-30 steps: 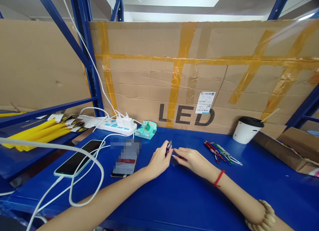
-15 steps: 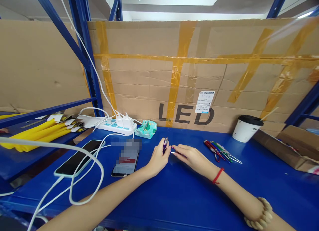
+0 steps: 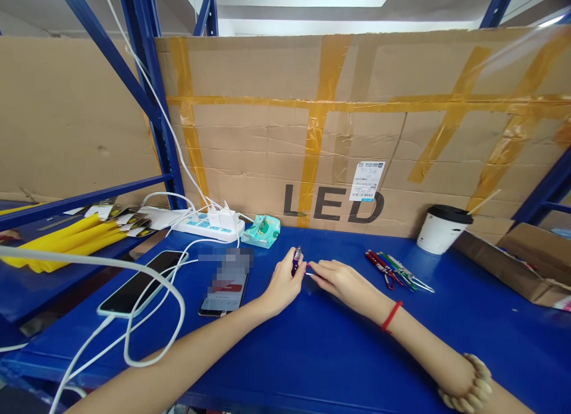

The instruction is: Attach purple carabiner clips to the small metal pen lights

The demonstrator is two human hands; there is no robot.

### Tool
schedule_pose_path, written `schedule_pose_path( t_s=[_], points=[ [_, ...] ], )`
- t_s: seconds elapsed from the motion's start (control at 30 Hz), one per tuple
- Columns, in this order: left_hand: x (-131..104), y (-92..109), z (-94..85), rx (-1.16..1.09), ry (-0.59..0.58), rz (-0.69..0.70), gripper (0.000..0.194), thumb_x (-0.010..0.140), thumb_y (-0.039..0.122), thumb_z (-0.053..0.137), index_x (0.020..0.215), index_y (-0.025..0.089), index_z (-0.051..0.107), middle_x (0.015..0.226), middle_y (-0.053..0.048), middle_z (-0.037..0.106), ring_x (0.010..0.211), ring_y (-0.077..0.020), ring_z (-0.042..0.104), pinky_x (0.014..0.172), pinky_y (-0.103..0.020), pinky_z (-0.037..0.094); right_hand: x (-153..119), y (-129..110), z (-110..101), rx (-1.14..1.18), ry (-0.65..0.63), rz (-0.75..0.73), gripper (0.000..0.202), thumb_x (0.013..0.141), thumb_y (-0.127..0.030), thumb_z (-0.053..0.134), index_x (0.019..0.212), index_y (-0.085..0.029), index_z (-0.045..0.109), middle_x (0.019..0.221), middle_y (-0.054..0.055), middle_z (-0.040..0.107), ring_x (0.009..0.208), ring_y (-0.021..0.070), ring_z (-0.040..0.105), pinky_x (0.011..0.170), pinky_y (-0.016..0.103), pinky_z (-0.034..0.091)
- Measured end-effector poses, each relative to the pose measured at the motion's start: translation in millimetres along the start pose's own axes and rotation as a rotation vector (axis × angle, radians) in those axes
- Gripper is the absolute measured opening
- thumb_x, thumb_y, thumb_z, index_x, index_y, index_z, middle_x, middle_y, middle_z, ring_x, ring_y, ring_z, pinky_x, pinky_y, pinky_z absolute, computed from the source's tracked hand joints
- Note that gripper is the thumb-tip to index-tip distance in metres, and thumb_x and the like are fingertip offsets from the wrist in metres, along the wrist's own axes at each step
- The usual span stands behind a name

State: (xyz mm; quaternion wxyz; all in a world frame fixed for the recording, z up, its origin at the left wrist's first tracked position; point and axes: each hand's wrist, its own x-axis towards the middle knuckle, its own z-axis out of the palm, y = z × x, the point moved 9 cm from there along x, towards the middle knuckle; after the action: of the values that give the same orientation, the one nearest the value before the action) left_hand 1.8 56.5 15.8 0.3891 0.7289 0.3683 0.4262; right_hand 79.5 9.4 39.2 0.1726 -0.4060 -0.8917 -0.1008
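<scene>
My left hand (image 3: 284,284) is closed around a dark purple pen barrel (image 3: 297,261), whose clear, metal-like tip points up. Just to its right, the fingertips of my right hand (image 3: 339,282) are pinched on a small purple pen piece (image 3: 307,267), mostly hidden by the fingers. A thin pale bit shows under it. The two hands almost meet above the blue table. Right of my right hand lie several pens (image 3: 392,270) in red, green and blue, side by side with thin pale ends.
Left of my hands are two phones (image 3: 145,286) (image 3: 225,289) and looping white cables (image 3: 178,325). Behind stand a power strip (image 3: 207,226) and a green tissue pack (image 3: 262,231). At right are a lidded paper cup (image 3: 439,238) and an open carton (image 3: 508,271). A cardboard sheet (image 3: 267,146) backs the table.
</scene>
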Motion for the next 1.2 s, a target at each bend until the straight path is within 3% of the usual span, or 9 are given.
schedule_pose_path(
  t_s=[0.2, 0.47, 0.7, 0.83, 1.0, 1.2],
  points=[
    [-1, 6, -1.1, 0.04, 0.003, 0.048, 0.018, 0.087, 0.032, 0.039, 0.075, 0.018, 0.037, 0.07, 0.002, 0.047, 0.062, -0.0099, 0.043, 0.06, -0.024, 0.033, 0, 0, -3, 0.049, 0.02, 0.013, 0.027, 0.094, -0.024, 0.034, 0.106, -0.014, 0.056, 0.088, 0.011, 0.064, 0.081, 0.0216, 0.062, 0.074, 0.037, 0.05],
    [-2, 7, 0.2, 0.054, 0.0, 0.085, 0.021, 0.088, 0.035, 0.037, 0.074, 0.019, 0.036, 0.065, 0.003, 0.045, 0.057, -0.0088, 0.042, 0.057, -0.023, 0.033, 0, 3, -8, 0.153, 0.087, 0.103, 0.024, 0.093, -0.023, 0.035, 0.088, -0.017, 0.058, 0.073, 0.006, 0.061, 0.071, 0.0187, 0.06, 0.068, 0.032, 0.048],
    [-3, 6, 1.4, 0.053, -0.019, 0.05, 0.022, 0.088, 0.038, 0.036, 0.076, 0.02, 0.035, 0.068, 0.003, 0.047, 0.06, -0.0098, 0.046, 0.059, -0.022, 0.034, 2, 6, -10, 0.18, 0.092, 0.146, 0.025, 0.093, -0.024, 0.035, 0.09, -0.017, 0.058, 0.07, 0.004, 0.057, 0.061, 0.0155, 0.052, 0.061, 0.028, 0.044],
    [-3, 1, -0.2, 0.038, -0.018, -0.016, 0.026, 0.087, 0.044, 0.036, 0.077, 0.02, 0.035, 0.066, 0.004, 0.046, 0.057, -0.0094, 0.043, 0.06, -0.022, 0.034, 0, 15, -22, 0.155, 0.209, 0.193, 0.029, 0.094, -0.028, 0.033, 0.093, -0.017, 0.059, 0.07, 0.004, 0.056, 0.062, 0.0157, 0.052, 0.061, 0.029, 0.045],
    [-4, -2, 7.1, 0.036, -0.102, -0.049, 0.033, 0.09, 0.049, 0.022, 0.082, 0.021, 0.038, 0.059, 0.005, 0.044, 0.052, -0.0093, 0.041, 0.056, -0.022, 0.032, -10, 27, -41, 0.141, 0.419, 0.265, 0.031, 0.094, -0.033, 0.034, 0.097, -0.016, 0.059, 0.068, 0.003, 0.053, 0.06, 0.0143, 0.049, 0.059, 0.027, 0.044],
    [-8, 9, 15.5, 0.183, -0.212, 0.03, 0.025, 0.089, 0.043, 0.031, 0.092, 0.024, 0.046, 0.06, 0.005, 0.045, 0.052, -0.0107, 0.041, 0.052, -0.021, 0.028, -9, 14, -45, 0.082, 0.467, 0.189, 0.03, 0.095, -0.031, 0.033, 0.103, -0.015, 0.057, 0.071, 0.005, 0.056, 0.062, 0.0147, 0.05, 0.062, 0.029, 0.046]
  ],
)
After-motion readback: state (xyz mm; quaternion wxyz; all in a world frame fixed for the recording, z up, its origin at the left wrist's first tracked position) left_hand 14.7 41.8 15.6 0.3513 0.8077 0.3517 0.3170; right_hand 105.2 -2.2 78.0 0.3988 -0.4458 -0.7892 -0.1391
